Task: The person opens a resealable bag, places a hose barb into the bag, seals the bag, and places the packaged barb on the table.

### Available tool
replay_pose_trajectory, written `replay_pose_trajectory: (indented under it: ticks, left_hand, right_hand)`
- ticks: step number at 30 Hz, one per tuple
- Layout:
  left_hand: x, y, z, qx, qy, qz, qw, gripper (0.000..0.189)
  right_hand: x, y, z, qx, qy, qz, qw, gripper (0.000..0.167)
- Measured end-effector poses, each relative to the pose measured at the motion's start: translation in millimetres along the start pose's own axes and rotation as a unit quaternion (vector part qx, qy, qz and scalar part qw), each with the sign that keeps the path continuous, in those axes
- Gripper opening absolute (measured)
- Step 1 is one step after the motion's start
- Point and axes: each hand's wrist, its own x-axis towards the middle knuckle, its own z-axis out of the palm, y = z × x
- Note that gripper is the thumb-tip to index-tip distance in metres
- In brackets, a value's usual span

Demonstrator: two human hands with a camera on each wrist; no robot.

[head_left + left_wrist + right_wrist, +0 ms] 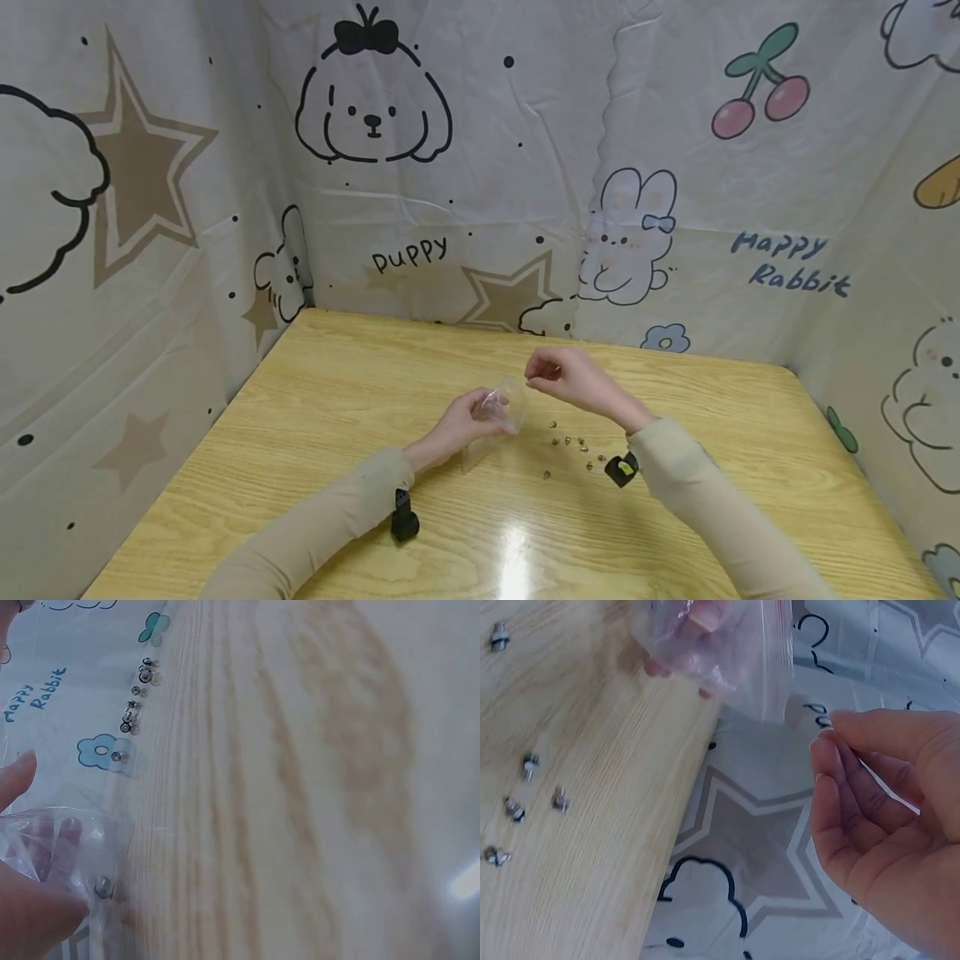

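My left hand (461, 423) grips a clear zip bag (517, 408), thumb on the near side and fingers behind the see-through film. In the left wrist view a small metal screw (103, 886) shows low in the bag. Just right of the bag's mouth, above the table, is my right hand (576, 382). Its thumb and forefinger tips (831, 727) meet in a pinch on a tiny piece, mostly hidden between them; the other fingers curl inward. Several small metal screws with washers (567, 440) lie scattered on the tabletop below, in front of the right wrist.
The wood-grain table (360, 358) runs back to a printed cloth (480, 167) that hangs behind and at both sides. Black wrist cameras (405, 525) are strapped over the sleeves. A bright glare spot lies on the table's near part.
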Motion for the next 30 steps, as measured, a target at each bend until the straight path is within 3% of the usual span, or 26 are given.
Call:
replay_pose_trajectory:
  ticks: [9,18,30]
  left_hand:
    - [0.0,-0.7,-0.3,-0.008,-0.004,0.017,0.9998,0.037]
    - [1.2,-3.2,-0.5,-0.007,-0.005,0.033,0.9994,0.034]
    - [0.9,-3.8,-1.7,-0.01,-0.009,0.038,0.9992,0.034]
  right_hand:
    - [-24.9,25.0,-5.4,-0.003,0.007,0.032,0.9995,0.004]
    - [-67.9,61.1,0.3,-0.004,-0.011,0.087,0.9961,0.006]
    - [-107.9,83.8,6.1,0.001,-0.044,0.104,0.9936,0.005]
